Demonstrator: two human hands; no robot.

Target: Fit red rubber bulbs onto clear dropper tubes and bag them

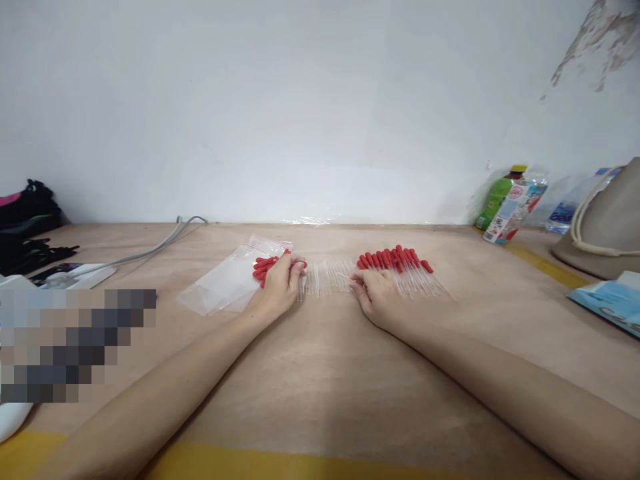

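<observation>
The left hand (pixel 284 277) pinches a red bulb (pixel 303 265), the right hand (pixel 377 291) a clear tube (pixel 343 275)!
That tube points leftward, apparently to face the bulb; loose tubes (pixel 315 279) lie between, spare bulbs (pixel 262 267) left, bulb-topped tubes (pixel 393 259) right, seemingly for easy reach.

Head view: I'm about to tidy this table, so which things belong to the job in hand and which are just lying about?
Job in hand:
red bulbs by the left hand
clear tubes between the hands
red-capped tubes by the right hand
plastic bag, probably

Apparently just lying about:
green bottle
grey cable
beige hat
blue packet
</observation>
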